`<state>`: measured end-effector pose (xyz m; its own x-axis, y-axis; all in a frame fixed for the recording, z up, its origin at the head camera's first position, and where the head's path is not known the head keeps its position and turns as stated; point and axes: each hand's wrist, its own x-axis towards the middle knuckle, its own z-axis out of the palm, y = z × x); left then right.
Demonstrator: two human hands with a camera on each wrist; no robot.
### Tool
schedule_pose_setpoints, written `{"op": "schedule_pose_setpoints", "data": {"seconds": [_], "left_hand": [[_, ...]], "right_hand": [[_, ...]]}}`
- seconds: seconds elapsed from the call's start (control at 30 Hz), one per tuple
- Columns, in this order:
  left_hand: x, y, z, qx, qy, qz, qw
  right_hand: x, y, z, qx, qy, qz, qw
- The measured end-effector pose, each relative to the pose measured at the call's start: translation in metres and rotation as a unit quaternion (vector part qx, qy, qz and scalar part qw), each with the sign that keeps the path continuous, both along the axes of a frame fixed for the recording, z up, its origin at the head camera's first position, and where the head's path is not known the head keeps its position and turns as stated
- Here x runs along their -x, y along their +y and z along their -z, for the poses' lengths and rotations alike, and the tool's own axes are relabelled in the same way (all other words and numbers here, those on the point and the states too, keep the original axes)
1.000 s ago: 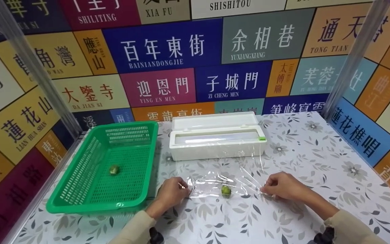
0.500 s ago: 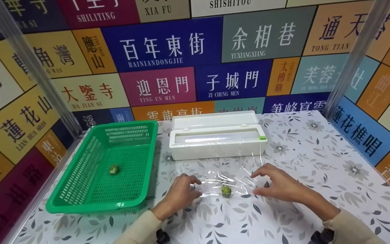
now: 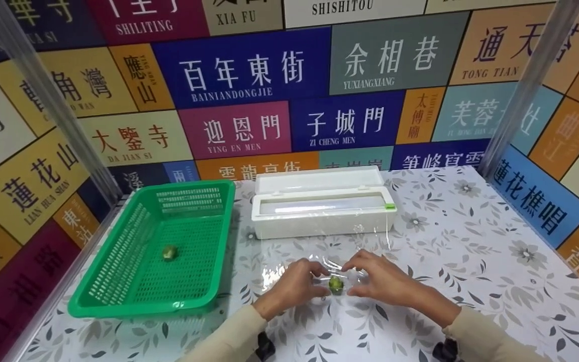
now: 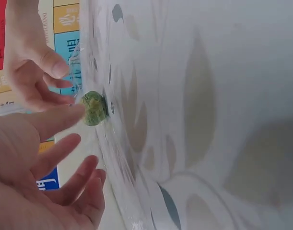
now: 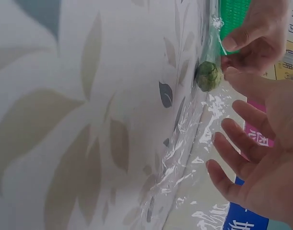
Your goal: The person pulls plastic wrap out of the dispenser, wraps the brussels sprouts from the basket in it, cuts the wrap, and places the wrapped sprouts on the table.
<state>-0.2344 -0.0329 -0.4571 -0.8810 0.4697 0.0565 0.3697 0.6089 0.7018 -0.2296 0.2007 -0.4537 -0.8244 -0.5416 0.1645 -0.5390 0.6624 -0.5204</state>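
A small green Brussels sprout (image 3: 336, 285) sits on a sheet of clear cling film (image 3: 274, 271) spread over the table. Close on its left is my left hand (image 3: 297, 286), fingers bent toward the sprout and nothing gripped. From the other side my right hand (image 3: 380, 281) faces it, thumb and fingers spread apart. The left wrist view has the sprout (image 4: 94, 108) right by the left thumb tip. In the right wrist view, the right thumb tip comes near the sprout (image 5: 208, 76), and the shiny film (image 5: 184, 143) lies in wrinkles beneath it.
Behind the hands stands a white cling film dispenser box (image 3: 322, 226) with its lid raised; film trails from its front. A green plastic basket (image 3: 143, 306) on the left has another sprout (image 3: 170, 253) inside. Sign-printed walls (image 3: 239, 75) enclose the floral-covered table (image 3: 470, 241).
Both hands have let go of the film's side edges and moved inward to either side of the sprout. The sprout, box and basket stay where they were.
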Motion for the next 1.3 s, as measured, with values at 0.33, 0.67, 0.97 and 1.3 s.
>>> {"op": "schedule_pose_setpoints", "data": {"seconds": [0.33, 0.67, 0.97, 1.3], "left_hand": [[0.008, 0.006, 0.009, -0.043, -0.050, -0.005, 0.9978], [0.011, 0.007, 0.013, -0.052, -0.052, -0.015, 0.9972], [0.011, 0.016, 0.022, -0.065, -0.054, -0.008, 0.9964], [0.011, 0.010, 0.016, -0.079, -0.101, -0.025, 0.9915]], "right_hand": [[0.009, -0.004, 0.001, 0.038, -0.039, -0.031, 0.998], [0.016, -0.011, 0.005, 0.039, -0.074, -0.024, 0.996], [0.014, -0.017, 0.011, 0.053, -0.129, 0.025, 0.990], [0.014, -0.019, 0.010, 0.076, -0.152, 0.001, 0.985]]}}
